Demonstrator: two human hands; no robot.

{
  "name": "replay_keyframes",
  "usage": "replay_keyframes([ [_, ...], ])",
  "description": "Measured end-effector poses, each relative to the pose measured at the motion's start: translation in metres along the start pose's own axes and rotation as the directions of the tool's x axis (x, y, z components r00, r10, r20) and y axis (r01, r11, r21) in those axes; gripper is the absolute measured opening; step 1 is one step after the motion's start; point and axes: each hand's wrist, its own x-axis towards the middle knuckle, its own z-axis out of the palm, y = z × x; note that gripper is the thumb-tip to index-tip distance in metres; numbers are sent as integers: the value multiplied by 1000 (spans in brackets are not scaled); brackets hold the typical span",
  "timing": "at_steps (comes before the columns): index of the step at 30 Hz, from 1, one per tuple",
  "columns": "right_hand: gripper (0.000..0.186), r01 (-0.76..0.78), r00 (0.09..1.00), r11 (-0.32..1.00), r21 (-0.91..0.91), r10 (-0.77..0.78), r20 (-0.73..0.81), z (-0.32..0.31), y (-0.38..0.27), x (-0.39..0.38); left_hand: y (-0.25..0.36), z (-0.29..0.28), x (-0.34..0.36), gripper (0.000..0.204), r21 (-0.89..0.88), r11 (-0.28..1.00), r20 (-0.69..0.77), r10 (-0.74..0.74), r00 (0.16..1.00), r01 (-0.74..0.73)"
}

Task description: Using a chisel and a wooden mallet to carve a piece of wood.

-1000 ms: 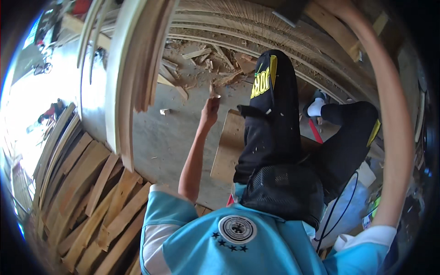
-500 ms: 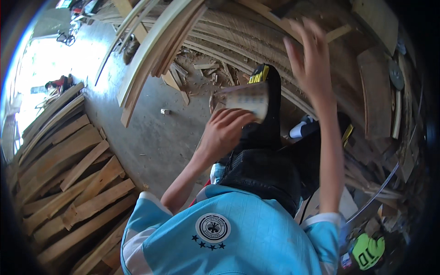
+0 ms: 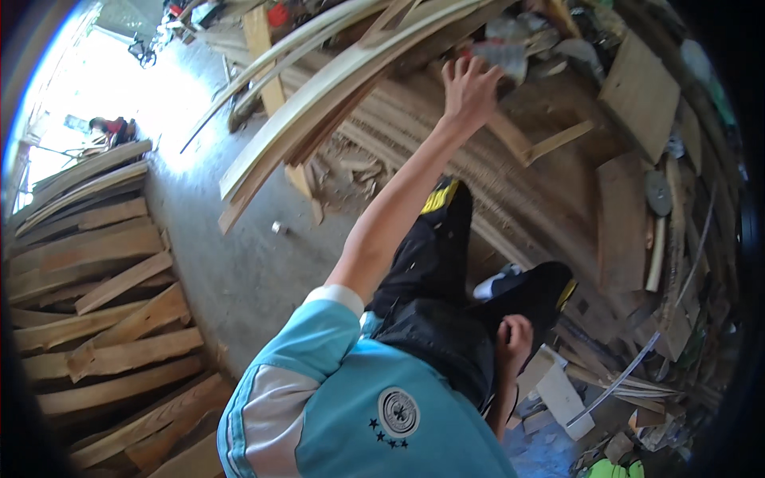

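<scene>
My left hand (image 3: pixel 472 92) reaches out past my knees, fingers bent and a little apart over the edge of a wood heap. Beside its thumb lies a clear plastic container (image 3: pixel 510 60), partly behind the hand; no firm grip on it shows. My right hand (image 3: pixel 515 342) is drawn back next to my right thigh, its fingers curled in; whatever may be inside them is hidden. Long curved wooden strips (image 3: pixel 319 107) stretch just left of my left hand. Below it lie stacked boards (image 3: pixel 510 191), next to my shoes.
A pile of rough planks (image 3: pixel 119 319) fills the left side. Wood scraps (image 3: pixel 355 167) litter the grey concrete floor (image 3: pixel 247 279). Flat boards (image 3: pixel 625 223) lean at the right, near a thin pale rod (image 3: pixel 617 386). Bright green cloth (image 3: pixel 613 468) lies at lower right.
My left hand has moved forward and right; the container with a printed label it held before is no longer plainly in its grip. My right hand has come down from far ahead to my thigh.
</scene>
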Motion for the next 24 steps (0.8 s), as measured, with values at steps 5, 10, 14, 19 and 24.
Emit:
replay_keyframes([
  [5, 5, 56, 995, 992, -111, -65, -77, 7, 0, 6, -18, 19, -20, 27, -57, 969, 316, -209, 926, 238],
  [10, 5, 46, 995, 993, -111, -54, -78, 12, 0, 16, -26, 23, -26, 32, 2, 974, 342, -212, 915, 225],
  [14, 5, 34, 997, 993, -117, -42, -63, 15, 2, 23, -28, 27, -28, 32, -13, 981, 250, -183, 951, 192],
  [19, 5, 58, 995, 990, -130, -68, -74, 18, 6, 22, -25, 20, -22, 25, -96, 966, 324, -200, 925, 242],
  [24, 5, 22, 996, 989, -148, -34, -78, 22, 9, 23, -12, 20, -3, 18, -110, 992, 307, -29, 951, 66],
])
